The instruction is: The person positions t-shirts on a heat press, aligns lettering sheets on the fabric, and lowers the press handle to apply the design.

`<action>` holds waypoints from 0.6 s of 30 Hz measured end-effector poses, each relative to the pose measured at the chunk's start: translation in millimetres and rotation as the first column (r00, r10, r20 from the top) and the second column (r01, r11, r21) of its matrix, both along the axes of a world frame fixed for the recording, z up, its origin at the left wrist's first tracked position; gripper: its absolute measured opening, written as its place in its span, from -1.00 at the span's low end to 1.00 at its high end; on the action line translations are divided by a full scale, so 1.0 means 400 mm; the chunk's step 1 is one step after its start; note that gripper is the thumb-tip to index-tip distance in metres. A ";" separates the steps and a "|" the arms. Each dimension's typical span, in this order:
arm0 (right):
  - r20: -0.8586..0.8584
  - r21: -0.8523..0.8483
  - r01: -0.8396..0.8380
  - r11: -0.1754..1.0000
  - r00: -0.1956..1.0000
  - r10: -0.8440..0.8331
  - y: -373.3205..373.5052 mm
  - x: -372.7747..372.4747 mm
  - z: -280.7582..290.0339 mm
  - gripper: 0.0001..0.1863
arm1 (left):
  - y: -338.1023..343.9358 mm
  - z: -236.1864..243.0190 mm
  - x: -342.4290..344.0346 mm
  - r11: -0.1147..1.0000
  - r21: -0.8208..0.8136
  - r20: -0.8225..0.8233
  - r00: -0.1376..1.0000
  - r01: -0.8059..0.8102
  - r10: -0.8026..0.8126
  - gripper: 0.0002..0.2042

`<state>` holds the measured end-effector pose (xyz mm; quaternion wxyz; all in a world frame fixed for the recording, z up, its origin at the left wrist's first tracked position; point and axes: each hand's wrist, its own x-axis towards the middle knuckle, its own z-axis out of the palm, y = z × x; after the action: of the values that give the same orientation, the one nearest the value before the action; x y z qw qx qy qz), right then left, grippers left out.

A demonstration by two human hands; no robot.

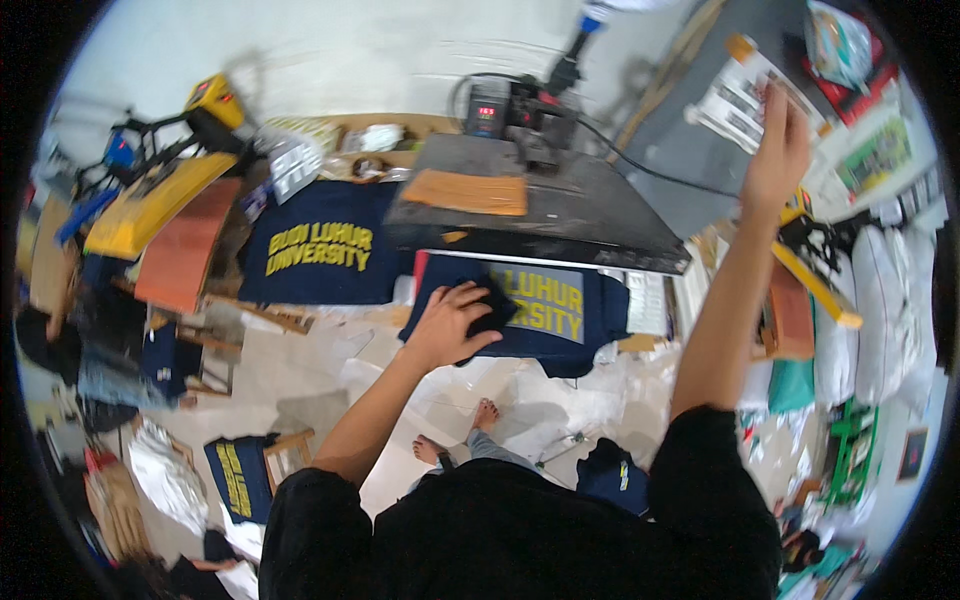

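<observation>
My left hand (452, 325) rests with fingers spread on a dark folded cloth (495, 303), over a navy garment (600, 300) with yellow lettering under a greyish sheet (545, 318), below the heat press's black plate (600, 235). An orange pad (465, 190) lies on that plate. At upper right, my right hand (782, 135) reaches to a white printed sheet (730, 100) on a grey surface (665, 130); its fingers are bent together, and what they hold, if anything, is hidden.
Another lettered navy garment (320, 205) lies left. Yellow-armed presses (160, 200) (815, 285) flank me. A control box (485, 115) with a cable stands behind the plate. White bundles (870, 310) are stacked right. A person's hand (200, 565) shows at lower left; bare floor (335, 390) lies below.
</observation>
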<state>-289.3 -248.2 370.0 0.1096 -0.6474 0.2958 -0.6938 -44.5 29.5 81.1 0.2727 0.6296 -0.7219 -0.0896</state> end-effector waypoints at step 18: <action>0.437 0.893 -0.250 0.373 0.680 -0.589 0.200 -0.394 -1.089 -0.34 | -0.105 -0.161 -0.080 0.937 -0.014 0.367 0.870 -0.349 0.329 -0.29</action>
<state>-446.8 -168.1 -65.7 0.4685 -0.1157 0.6300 -0.6084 -76.6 -12.4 16.7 0.1291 0.7589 -0.6355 0.0587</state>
